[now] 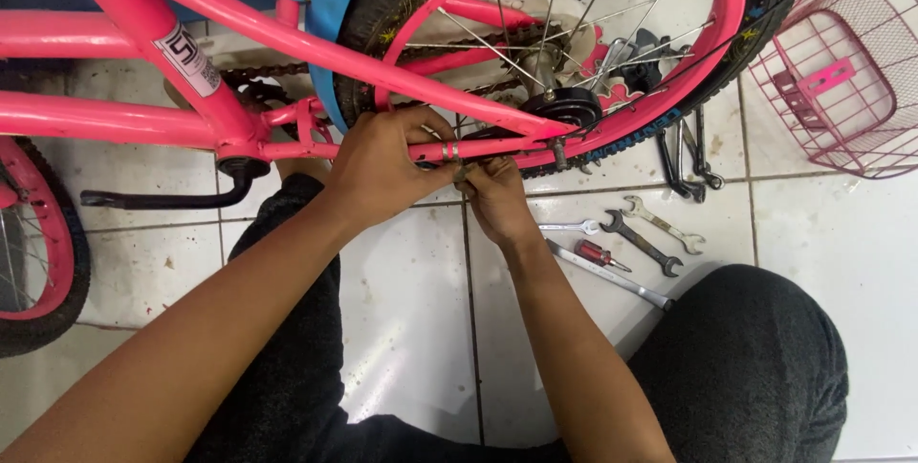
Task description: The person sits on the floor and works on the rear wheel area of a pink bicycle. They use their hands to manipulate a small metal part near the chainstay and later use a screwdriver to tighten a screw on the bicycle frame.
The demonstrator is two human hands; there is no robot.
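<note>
A pink bicycle [143, 47] lies across the top of the head view, its rear wheel [574, 42] at upper middle. My left hand [387, 171] wraps over the lower pink frame tube [497, 147] near a small metal clamp [449, 150]. My right hand [497, 197] reaches up from below, fingertips pinched at the same clamp under the tube. What the right fingers hold is hidden between both hands. The chain [268, 71] and black pedal crank [163, 197] lie left of my hands.
Several spanners [643, 238], a red-handled screwdriver [601, 254] and a long metal tool [612, 276] lie on the white floor tiles right of my hands. Black tools [684, 162] lie under the tyre. A pink wire basket [841, 80] sits at upper right. My dark-trousered knees frame the bottom.
</note>
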